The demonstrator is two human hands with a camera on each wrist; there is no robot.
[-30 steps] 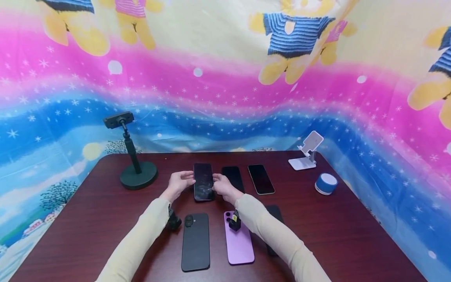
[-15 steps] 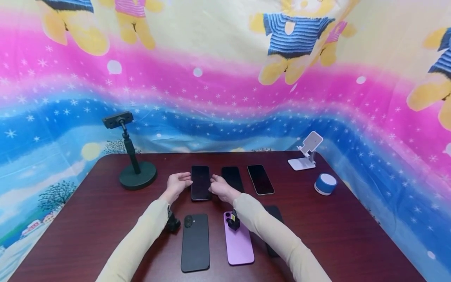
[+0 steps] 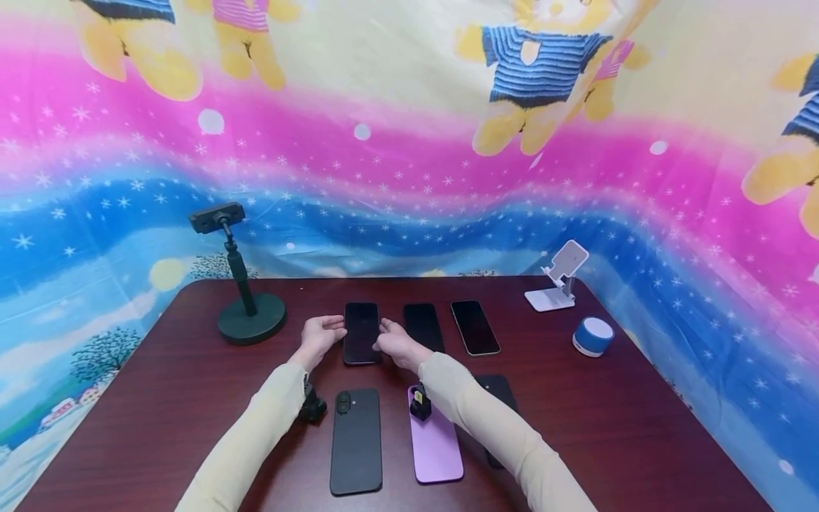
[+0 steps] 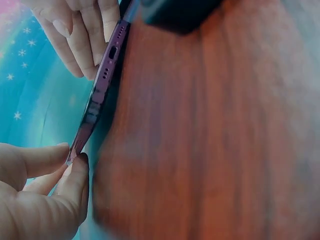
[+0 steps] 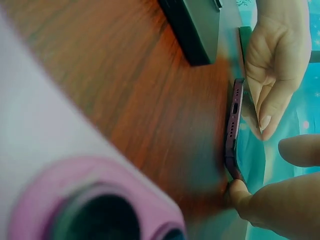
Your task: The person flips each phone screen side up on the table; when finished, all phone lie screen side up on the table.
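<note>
A black phone (image 3: pixel 361 331), screen up, lies at the back middle of the dark red table between both hands. My left hand (image 3: pixel 322 336) is at its left side; in the left wrist view the thumb and a finger pinch the phone's corner, and its port edge (image 4: pixel 100 85) faces the camera. At the opposite side, my right hand (image 3: pixel 402 343) has its fingers along the edge. In the right wrist view one fingertip (image 5: pixel 239 192) touches the corner while another digit stays apart. Beside the right hand lies a second black phone (image 3: pixel 421 321), partly covered by that hand.
A third phone (image 3: pixel 475 327) lies further right. Nearer are a dark grey phone (image 3: pixel 356 441), a purple phone (image 3: pixel 436 448) and a dark phone (image 3: pixel 502 392) partly under the right sleeve. A black stand (image 3: pixel 252 320), white phone stand (image 3: pixel 550 299) and blue-white cylinder (image 3: pixel 592 336) line the sides.
The phone between the hands has shifted left and slightly lowered, now lying flatter. Both hands moved with it, the right one a little further left.
</note>
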